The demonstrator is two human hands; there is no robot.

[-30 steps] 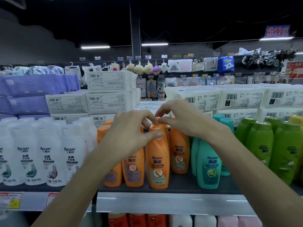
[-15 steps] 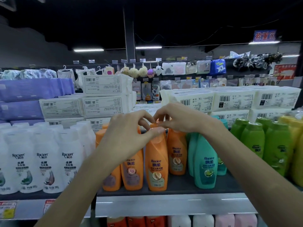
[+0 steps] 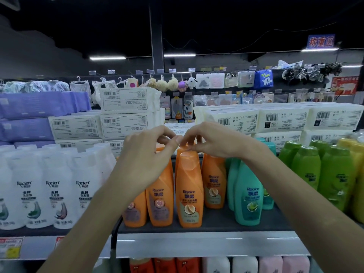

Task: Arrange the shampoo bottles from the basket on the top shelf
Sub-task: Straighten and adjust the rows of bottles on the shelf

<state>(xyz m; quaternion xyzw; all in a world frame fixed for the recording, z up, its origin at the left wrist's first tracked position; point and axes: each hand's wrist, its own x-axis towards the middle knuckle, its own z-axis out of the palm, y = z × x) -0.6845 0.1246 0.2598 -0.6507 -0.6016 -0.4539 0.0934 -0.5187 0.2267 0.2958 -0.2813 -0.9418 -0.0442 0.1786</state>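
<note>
The orange plastic shampoo bottle (image 3: 189,186) stands upright at the front of the dark top shelf (image 3: 216,221), directly beneath both hands where they meet. The right hand (image 3: 212,141) comes in from the right with its fingers curled downward. Its fingertips and thumb pinch the top of the bottle's rounded cap. The left hand (image 3: 145,154) reaches in from the left with its fingers bent, its thumb stretched toward the right hand's index finger just above the cap. Whether the left hand grips anything cannot be told, since its fingers hide what lies under them.

More orange bottles of the same shape (image 3: 214,184) stand close around the first one. Some sit under the left palm and wrist, and one is below the right wrist and further back. To the right of the right forearm is a group of teal plastic bottles (image 3: 249,194), then rounded green bottles (image 3: 306,170), and at the far edge a yellow bottle (image 3: 358,174). To the left of the left forearm stands a row of white bottles with printed labels (image 3: 55,190).

Beyond the fingertips, white wrapped packs with barcodes (image 3: 283,119) are stacked, and further left of the left hand are purple wrapped packs (image 3: 39,104). Below both forearms, under the shelf's pale front edge, the tops of pink bottles (image 3: 269,265) show on a lower level. Price tags (image 3: 10,247) sit on the edge at lower left.
</note>
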